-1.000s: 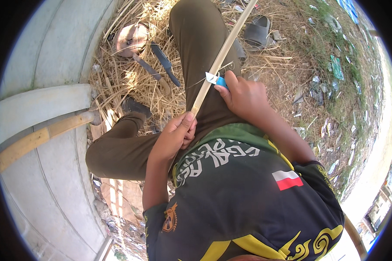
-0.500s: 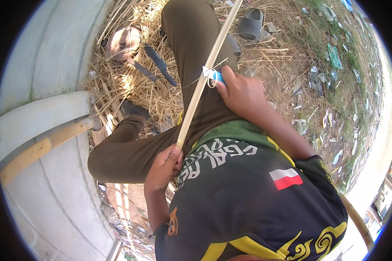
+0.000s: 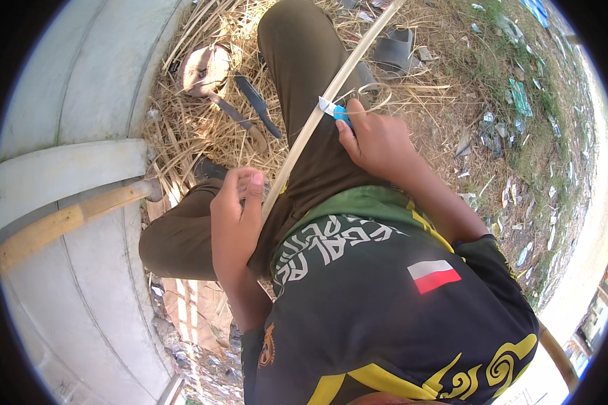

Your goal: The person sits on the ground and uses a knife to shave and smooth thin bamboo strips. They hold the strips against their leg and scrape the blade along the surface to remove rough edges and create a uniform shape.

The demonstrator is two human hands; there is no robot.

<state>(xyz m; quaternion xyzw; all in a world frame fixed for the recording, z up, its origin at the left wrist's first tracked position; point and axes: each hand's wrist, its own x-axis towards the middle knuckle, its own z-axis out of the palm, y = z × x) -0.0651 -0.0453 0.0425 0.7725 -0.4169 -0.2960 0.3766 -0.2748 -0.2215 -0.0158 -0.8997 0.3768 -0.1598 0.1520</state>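
Observation:
A long pale bamboo strip [image 3: 307, 128] slants across my lap, its upper end running out past the top edge. My right hand [image 3: 380, 138] is closed on a small blue cutter knife [image 3: 342, 116], whose blade lies against the strip over my thigh. By that hand, a thin shaving [image 3: 384, 101] curls out to the right. Beside the strip's lower end, my left hand [image 3: 236, 209] is raised with the thumb up and the fingers loosely bent apart from it. Nothing shows in its grasp.
Straw-like shavings [image 3: 175, 138] cover the ground at the left, around a round wood block [image 3: 206, 71], a dark-handled blade [image 3: 255, 101] and a wooden-handled knife [image 3: 233, 116]. A grey sandal [image 3: 393, 50] lies beyond my knee. Pale wall panels [image 3: 67, 88] and a bamboo pole [image 3: 81, 214] stand left.
My left hand has let go of the strip's lower end and moved up and left. My right hand stays on the cutter knife, and a longer curled shaving shows beside it.

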